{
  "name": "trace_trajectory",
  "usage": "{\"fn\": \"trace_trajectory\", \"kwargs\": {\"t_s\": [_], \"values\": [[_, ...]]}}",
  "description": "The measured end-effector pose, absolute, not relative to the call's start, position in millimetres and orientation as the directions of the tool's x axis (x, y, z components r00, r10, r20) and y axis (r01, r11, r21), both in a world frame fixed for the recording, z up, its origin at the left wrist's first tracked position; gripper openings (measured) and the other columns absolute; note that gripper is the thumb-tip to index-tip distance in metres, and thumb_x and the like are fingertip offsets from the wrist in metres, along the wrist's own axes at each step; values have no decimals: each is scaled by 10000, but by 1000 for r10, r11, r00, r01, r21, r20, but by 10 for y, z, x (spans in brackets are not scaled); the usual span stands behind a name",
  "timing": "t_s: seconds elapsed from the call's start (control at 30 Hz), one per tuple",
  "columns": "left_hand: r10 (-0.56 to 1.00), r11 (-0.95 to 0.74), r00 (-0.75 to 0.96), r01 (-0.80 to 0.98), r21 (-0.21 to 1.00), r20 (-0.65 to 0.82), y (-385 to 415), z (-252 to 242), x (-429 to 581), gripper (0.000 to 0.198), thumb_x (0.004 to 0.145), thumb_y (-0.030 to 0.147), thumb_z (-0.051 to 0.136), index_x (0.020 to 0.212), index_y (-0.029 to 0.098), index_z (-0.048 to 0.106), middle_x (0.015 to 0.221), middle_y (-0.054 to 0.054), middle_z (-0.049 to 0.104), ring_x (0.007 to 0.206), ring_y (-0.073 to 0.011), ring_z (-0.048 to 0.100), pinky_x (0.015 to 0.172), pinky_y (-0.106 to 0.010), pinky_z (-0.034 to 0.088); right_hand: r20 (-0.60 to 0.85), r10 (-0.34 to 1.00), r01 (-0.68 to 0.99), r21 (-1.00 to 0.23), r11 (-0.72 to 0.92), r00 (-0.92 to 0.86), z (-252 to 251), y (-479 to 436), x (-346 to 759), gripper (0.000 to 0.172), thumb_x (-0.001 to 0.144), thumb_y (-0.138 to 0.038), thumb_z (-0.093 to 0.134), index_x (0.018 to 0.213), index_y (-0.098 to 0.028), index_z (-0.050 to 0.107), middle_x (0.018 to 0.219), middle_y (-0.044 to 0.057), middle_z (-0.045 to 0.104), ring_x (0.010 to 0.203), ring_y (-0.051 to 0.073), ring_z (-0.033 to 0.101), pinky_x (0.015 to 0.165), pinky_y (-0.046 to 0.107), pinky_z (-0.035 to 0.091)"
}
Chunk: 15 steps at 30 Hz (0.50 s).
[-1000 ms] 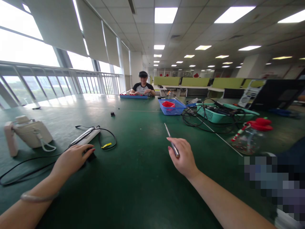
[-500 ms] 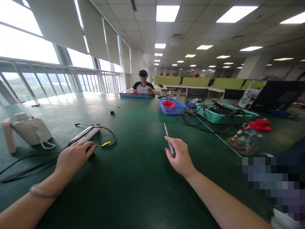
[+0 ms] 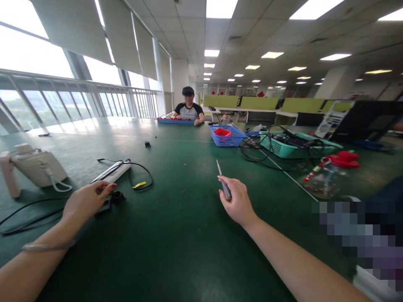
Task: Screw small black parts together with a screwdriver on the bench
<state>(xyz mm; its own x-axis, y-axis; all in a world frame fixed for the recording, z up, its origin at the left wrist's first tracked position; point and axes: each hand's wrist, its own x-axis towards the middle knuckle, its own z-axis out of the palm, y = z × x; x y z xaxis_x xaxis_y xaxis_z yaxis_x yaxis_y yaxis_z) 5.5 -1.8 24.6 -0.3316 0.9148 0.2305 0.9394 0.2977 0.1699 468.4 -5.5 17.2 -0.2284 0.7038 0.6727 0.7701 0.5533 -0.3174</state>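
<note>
Right hand (image 3: 236,201) has fingers closed round the handle of a screwdriver (image 3: 224,188), held above the middle of the green table (image 3: 176,251), tip pointing away toward the far side. Left hand (image 3: 84,202) has fingers bent, thumb and forefinger close together; can't tell if anything is pinched. It's just beside a black part (image 3: 118,197), with a black block (image 3: 104,208) partly under it. White bar (image 3: 116,171) lies just beyond the left hand, black cable (image 3: 150,173) across it, yellow tag on cable. Farther off: blue basket (image 3: 227,140), green basket (image 3: 274,147), red-lidded jar (image 3: 325,183) at right. Co-worker (image 3: 188,111) sits across the table.
</note>
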Motion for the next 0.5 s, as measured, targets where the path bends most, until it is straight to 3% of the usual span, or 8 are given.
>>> {"fn": "trace_trajectory", "kwargs": {"t_s": [0.13, 0.23, 0.37, 0.5], "values": [[929, 247, -275, 959, 138, 248, -37, 246, 128, 536, 873, 640, 320, 1040, 250, 648, 884, -79, 699, 778, -252, 635, 571, -269, 374, 671, 703, 765, -319, 559, -234, 166, -46, 4682, 404, 875, -190, 495, 1275, -246, 497, 1143, 70, 638, 1069, 263, 573, 973, 478, 400], [936, 164, -166, 986, 33, 311, -46, 238, 235, 521, 850, 663, 360, 967, 257, 664, 877, -74, 689, 826, -260, 633, 621, -286, 398, 674, 696, 772, -296, 562, -249, 170, -42, 4679, 408, 871, -194, 497, 1275, -248, 497, 1138, 66, 642, 1066, 261, 579, 966, 473, 408], [925, 102, -63, 991, -85, 375, -47, 214, 346, 499, 838, 645, 402, 922, 237, 677, 885, -96, 682, 837, -275, 632, 655, -306, 417, 663, 670, 777, -208, 594, -334, 205, -92, 4650, 424, 868, -183, 501, 1286, -253, 492, 1147, 61, 639, 1090, 263, 567, 995, 480, 379], [919, 89, -41, 990, -105, 393, -57, 206, 374, 501, 852, 613, 384, 921, 221, 687, 862, -113, 677, 793, -280, 626, 624, -309, 404, 635, 639, 754, -133, 644, -434, 250, -167, 4608, 442, 862, -147, 510, 1294, -242, 498, 1188, 56, 629, 1110, 246, 552, 1028, 460, 342]]}}
